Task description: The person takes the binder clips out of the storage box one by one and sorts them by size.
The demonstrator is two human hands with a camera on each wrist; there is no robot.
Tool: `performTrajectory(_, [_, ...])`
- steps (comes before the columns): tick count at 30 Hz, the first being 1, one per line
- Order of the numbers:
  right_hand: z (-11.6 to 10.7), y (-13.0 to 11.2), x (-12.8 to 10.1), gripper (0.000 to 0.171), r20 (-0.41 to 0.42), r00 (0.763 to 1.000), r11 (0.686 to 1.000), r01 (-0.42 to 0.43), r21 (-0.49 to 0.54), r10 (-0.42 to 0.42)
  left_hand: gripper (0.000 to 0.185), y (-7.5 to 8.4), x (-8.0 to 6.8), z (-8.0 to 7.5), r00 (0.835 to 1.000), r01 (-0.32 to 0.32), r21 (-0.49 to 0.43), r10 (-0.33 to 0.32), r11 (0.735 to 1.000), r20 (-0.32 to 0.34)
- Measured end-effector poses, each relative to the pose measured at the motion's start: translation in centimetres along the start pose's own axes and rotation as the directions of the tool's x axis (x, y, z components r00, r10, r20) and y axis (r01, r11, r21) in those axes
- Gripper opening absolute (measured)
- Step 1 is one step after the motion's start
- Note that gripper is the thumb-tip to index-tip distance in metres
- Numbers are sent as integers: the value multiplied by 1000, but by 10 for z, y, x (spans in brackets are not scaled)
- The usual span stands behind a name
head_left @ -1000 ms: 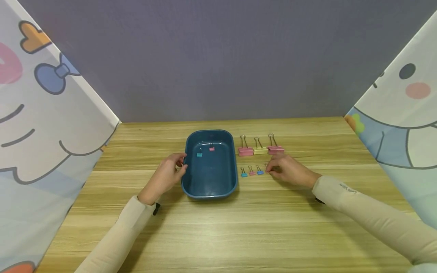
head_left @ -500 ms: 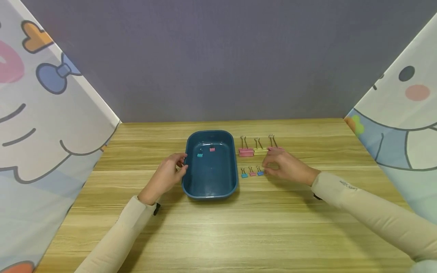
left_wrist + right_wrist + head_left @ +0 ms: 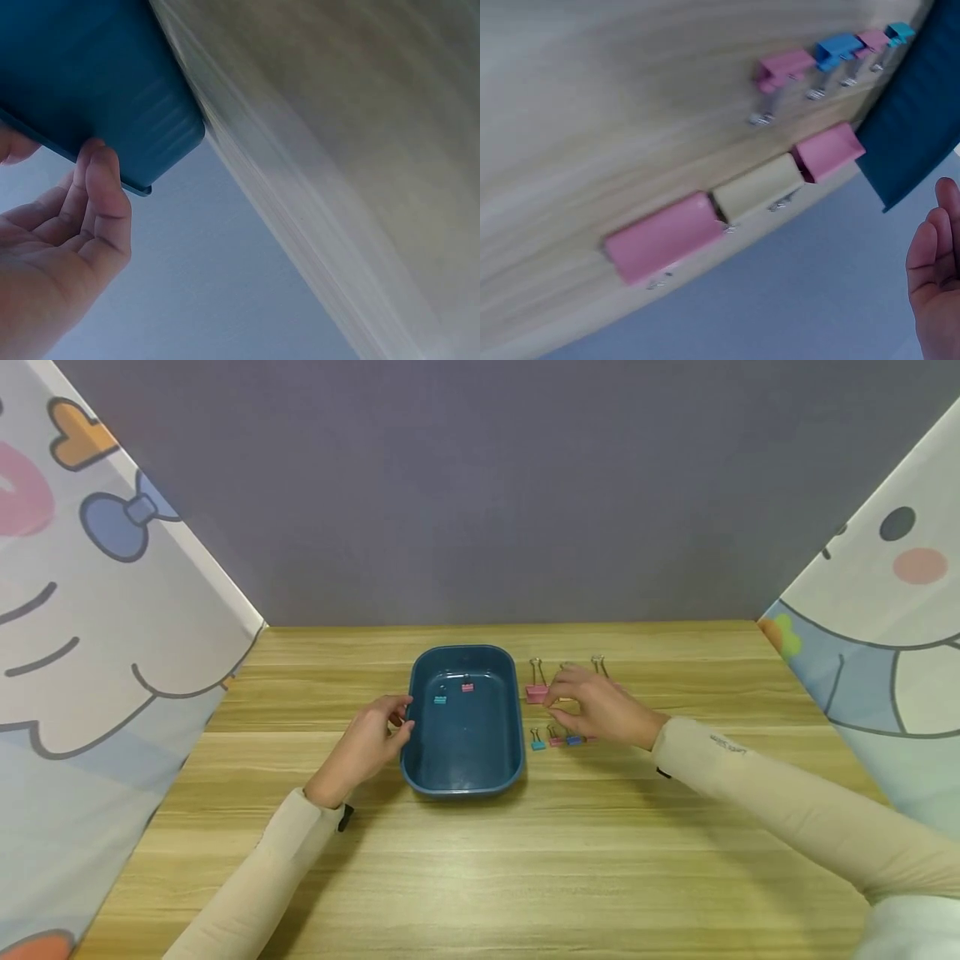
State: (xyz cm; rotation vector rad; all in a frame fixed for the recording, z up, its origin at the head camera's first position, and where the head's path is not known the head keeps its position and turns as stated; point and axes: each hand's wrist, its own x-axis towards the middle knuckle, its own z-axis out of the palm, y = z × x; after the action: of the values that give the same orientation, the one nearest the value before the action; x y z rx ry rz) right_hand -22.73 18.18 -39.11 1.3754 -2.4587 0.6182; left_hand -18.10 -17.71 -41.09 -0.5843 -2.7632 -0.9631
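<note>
A dark blue tray (image 3: pixel 465 756) stands on the table with a small teal binder clip (image 3: pixel 440 700) and a small pink one inside. My left hand (image 3: pixel 369 739) rests its fingertips against the tray's left rim, fingers loosely bent. My right hand (image 3: pixel 603 706) hovers over the clips right of the tray, thumb and index tips near each other; no clip shows in it. Below it lie small binder clips in a row: teal (image 3: pixel 537 746), pink (image 3: pixel 555 742), blue (image 3: pixel 573 741) and pink (image 3: pixel 784 67). Behind are large binder clips: pink (image 3: pixel 537 694), yellow (image 3: pixel 757 189) and pink (image 3: pixel 664 238).
The wood-grain table (image 3: pixel 450 877) ends at a grey back panel (image 3: pixel 480 510). Cartoon-printed cloth panels (image 3: pixel 855 677) stand along both sides. Small clips lie in front of the large ones, beside the tray's right wall.
My right hand has left the rightmost small pink clip and moved left and slightly back, now covering part of the large clips. My left hand and the tray stay in place.
</note>
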Motion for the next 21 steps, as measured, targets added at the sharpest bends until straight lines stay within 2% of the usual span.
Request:
performTrajectory(5, [3, -2, 16, 11, -29, 996, 996, 83, 12, -83, 38, 1, 0, -1, 1000, 6, -3, -6, 1000, 4])
performTrajectory(10, [8, -5, 27, 7, -44, 992, 992, 122, 21, -121, 38, 2, 0, -1, 1000, 4, -6, -4, 1000, 6])
performTrajectory(21, [15, -12, 48, 15, -17, 998, 995, 60, 81, -59, 37, 1, 0, -1, 1000, -2, -9, 2, 1000, -2])
